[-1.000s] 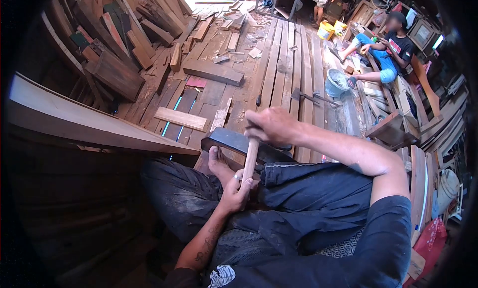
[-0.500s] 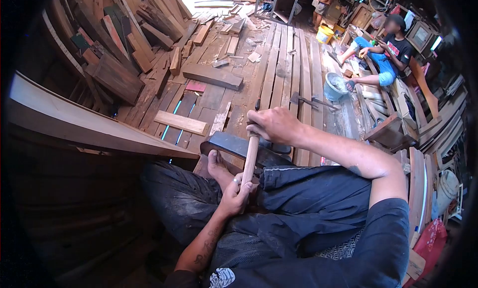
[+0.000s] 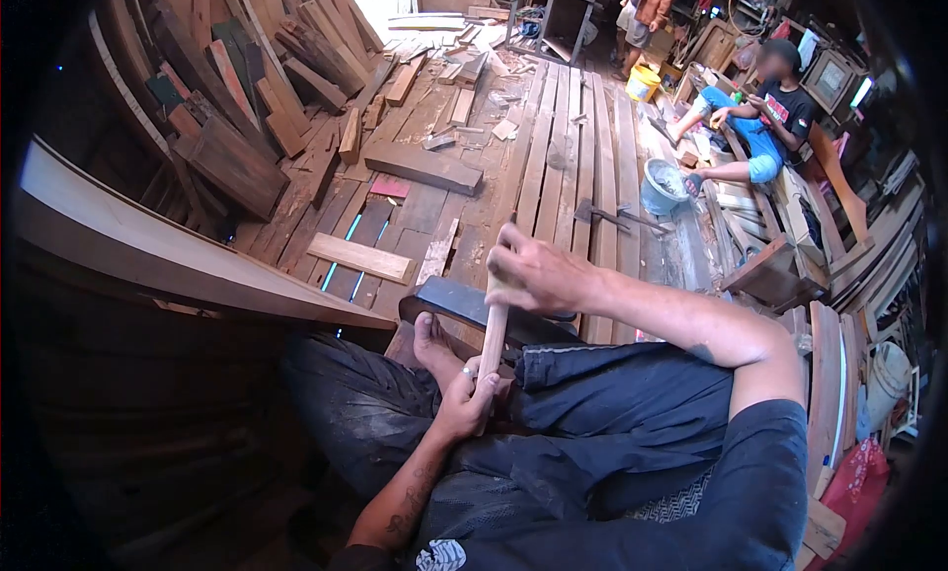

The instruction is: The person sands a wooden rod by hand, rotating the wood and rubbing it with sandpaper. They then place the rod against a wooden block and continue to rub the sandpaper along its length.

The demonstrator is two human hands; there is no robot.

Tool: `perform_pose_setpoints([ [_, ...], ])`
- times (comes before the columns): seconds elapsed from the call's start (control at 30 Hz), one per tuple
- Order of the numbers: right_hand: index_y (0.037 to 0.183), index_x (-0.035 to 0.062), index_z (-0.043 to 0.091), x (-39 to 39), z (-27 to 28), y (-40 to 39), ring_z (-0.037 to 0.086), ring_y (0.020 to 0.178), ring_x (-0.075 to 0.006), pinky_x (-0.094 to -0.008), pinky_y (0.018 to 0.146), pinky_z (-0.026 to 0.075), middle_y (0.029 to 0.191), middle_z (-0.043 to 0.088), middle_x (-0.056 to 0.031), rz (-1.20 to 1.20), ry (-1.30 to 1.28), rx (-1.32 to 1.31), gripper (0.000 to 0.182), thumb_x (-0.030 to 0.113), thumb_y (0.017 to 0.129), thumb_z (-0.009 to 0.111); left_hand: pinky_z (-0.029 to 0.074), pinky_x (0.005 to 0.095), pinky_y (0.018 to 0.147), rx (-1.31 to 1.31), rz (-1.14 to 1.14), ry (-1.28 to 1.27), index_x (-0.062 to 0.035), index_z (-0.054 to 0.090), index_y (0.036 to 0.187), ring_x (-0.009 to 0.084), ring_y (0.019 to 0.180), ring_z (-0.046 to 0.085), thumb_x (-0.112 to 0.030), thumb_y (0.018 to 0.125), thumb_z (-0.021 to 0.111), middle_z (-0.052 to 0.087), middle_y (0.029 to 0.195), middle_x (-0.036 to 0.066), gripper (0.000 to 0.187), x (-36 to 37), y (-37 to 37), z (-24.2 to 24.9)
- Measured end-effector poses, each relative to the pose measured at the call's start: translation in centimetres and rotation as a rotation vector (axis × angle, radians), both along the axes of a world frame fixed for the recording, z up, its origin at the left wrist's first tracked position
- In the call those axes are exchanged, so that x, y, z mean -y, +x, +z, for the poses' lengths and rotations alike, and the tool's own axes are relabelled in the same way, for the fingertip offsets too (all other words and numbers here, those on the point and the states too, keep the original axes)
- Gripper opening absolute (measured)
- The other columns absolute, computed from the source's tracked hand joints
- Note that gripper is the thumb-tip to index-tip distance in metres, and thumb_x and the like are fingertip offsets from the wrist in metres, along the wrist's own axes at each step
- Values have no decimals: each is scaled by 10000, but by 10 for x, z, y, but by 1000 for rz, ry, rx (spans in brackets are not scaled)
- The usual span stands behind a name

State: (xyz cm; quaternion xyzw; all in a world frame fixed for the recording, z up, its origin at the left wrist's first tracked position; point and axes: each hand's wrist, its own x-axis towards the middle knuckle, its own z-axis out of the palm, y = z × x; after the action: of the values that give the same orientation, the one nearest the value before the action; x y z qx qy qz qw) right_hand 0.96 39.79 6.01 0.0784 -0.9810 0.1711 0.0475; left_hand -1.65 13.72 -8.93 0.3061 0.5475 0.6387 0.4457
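A pale wooden stick (image 3: 494, 336) stands tilted above my lap. Its lower part is in my left hand (image 3: 466, 401), whose fingers are wrapped round it. At its upper end, my right hand (image 3: 538, 273) has its fingers closed round the wood. A thin dark tip shows just above the right fingers; what it belongs to is mostly hidden. Behind the stick, close to my bare foot (image 3: 433, 342), lies a dark block (image 3: 449, 300) with a smooth top.
Planks (image 3: 237, 161) lean at the left, near a long curved board (image 3: 178, 240). Ahead are a thick beam (image 3: 423, 167), a hammer-like tool (image 3: 602, 216) and a grey bucket (image 3: 665, 188). A seated person (image 3: 775, 107) is at the right; another stands farther back.
My right hand has shifted slightly down along the stick's upper end, covering more of it. The view has tilted slightly, and the standing person shows more fully.
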Motion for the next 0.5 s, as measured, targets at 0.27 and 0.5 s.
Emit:
perform_pose_setpoints([
  [0.27, 1018, -14, 628, 6, 18, 3, 678, 920, -423, -496, 827, 576, 1081, 540, -210, 36, -64, 125, 385, 350, 962, 739, 482, 252, 819, 13, 40, 11, -7, 536, 1280, 79, 929, 568, -218, 1108, 511, 606, 1038, 7, 273, -2, -1, 2],
  [0.5, 860, 21, 671, 2, 8, -3, 681, 877, -394, -498, 759, 558, 974, 581, -184, 170, 62, 1, 324, 328, 940, 739, 486, 257, 836, -8, 48, -7, -7, 539, 1307, 84, 947, 569, -227, 1109, 517, 605, 1059, 12, 297, 0, 0, 5],
])
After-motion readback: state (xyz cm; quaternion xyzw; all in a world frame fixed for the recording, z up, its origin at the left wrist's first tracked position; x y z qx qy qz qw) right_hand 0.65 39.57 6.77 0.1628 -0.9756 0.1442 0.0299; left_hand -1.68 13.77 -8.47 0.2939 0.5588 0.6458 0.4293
